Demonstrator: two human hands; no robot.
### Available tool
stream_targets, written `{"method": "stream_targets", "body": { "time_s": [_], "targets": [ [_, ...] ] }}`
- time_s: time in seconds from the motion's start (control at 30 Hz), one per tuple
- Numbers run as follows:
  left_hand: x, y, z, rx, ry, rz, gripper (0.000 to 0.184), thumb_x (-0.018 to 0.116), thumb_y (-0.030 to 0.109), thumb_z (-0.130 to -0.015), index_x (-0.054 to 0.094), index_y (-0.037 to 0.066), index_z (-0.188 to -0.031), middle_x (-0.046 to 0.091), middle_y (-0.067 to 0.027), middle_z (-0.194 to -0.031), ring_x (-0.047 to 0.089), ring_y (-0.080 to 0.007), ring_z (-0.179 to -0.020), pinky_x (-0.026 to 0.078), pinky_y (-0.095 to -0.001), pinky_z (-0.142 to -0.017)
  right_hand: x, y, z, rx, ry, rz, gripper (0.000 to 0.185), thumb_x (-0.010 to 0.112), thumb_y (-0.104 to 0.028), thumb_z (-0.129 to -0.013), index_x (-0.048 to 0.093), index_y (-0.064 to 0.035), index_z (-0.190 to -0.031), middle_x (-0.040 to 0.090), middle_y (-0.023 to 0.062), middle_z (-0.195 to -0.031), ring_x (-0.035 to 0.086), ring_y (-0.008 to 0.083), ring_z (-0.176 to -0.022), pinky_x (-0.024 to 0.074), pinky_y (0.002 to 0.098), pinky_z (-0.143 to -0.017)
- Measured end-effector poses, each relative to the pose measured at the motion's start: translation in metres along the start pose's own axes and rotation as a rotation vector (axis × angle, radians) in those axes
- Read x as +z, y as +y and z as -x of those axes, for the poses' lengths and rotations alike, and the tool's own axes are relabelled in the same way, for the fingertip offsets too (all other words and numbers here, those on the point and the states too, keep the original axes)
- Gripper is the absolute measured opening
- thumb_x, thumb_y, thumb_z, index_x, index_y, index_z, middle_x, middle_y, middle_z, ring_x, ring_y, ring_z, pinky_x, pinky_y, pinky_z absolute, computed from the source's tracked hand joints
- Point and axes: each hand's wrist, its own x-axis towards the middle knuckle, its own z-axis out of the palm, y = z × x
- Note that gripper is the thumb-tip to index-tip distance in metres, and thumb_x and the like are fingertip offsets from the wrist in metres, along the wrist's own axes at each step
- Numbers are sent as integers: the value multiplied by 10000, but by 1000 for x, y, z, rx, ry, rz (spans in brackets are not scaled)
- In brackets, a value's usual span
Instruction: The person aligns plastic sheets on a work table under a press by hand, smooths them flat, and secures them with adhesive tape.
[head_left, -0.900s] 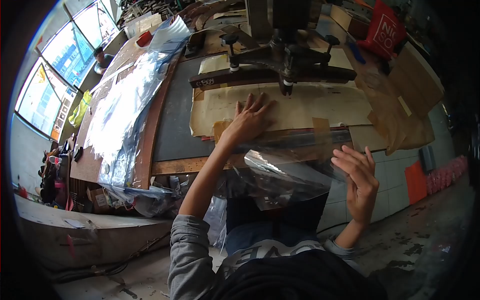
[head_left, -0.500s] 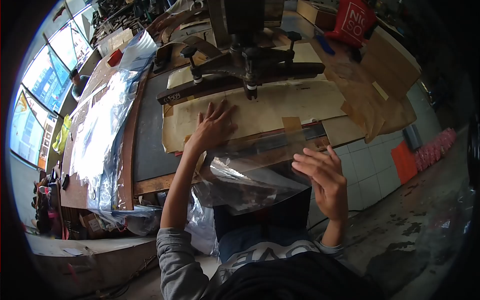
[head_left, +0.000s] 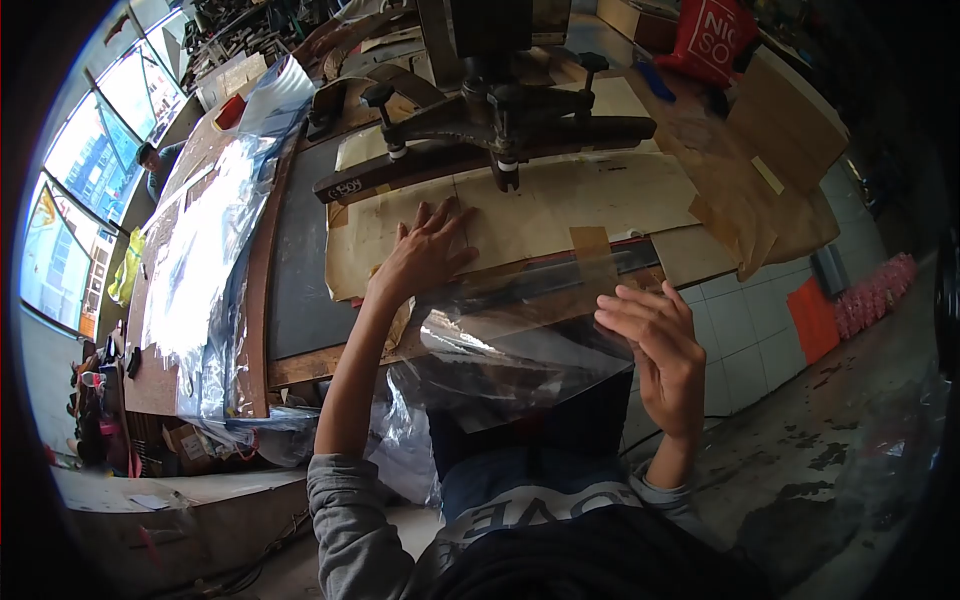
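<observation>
A: Entry one, the left hand (head_left: pixel 428 252). Condition?

B: Spread wide and flat, grasping nothing; it is resting on a long, cream-coloured, paper-like sheet (head_left: pixel 560 212), just in front of a dark metal crossbar (head_left: pixel 590 134) with pale lettering at one end.

A: Entry two, the right hand (head_left: pixel 662 355)?

B: Raised, fingers extended close together, beside the right edge of a clear, glossy plastic film (head_left: pixel 540 365). Whether the thumb and fingers are pinching that edge, I cannot tell.

A: Location of the film?

B: Between the two forearms; it is hanging along the front of a brown wooden table edge (head_left: pixel 310 367), above a pair of dark trousers (head_left: pixel 602 412).

A: Hazards, as you are judging them?

B: Three. First, the film: thin and limp, it could be sagging or creasing if the right hand is holding it only loosely. Second, a flat strip of translucent brown tape (head_left: pixel 592 256), lying near the film: any exposed adhesive could be snagging it. Third, the crossbar: were it descending, it could be trapping the left hand, whose fingers are pointing towards it.
</observation>
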Motion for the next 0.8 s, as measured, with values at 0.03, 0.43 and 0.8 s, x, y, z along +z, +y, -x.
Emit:
{"method": "stream_targets", "body": {
  "time_s": [0.03, 0.43, 0.8],
  "targets": [
    [1, -1, -1, 2, 2, -1, 635, 544, 484, -918, 353, 242, -1472, 237, -148, -1564, 147, -427, -1444, 173, -673, -1103, 1, 1, -2, 3, 8, -1, 318, 584, 17, -839, 694, -133, -1097, 692, 16, -1121, 610, 229, -1123, 303, 491, -1096],
    [22, 7, -26, -3, 127, -57, 611, 471, 459, -958, 299, 210, -1489, 184, -140, -1582, 114, -441, -1445, 143, -637, -1129, -2, 12, -14, 37, 36, 30, 238, 538, -33, -916, 697, -112, -1074, 699, 30, -1104, 612, 233, -1129, 311, 453, -1100],
    [31, 9, -37, -84, 236, 33, 784, 499, 507, -941, 227, -16, -1457, 220, -196, -1548, 145, -404, -1448, 158, -631, -1126, 2, 27, -28, 48, 52, 2, 231, 495, -32, -939, 684, -86, -1060, 701, 56, -1094, 621, 251, -1120, 322, 455, -1093]
  ]
}}
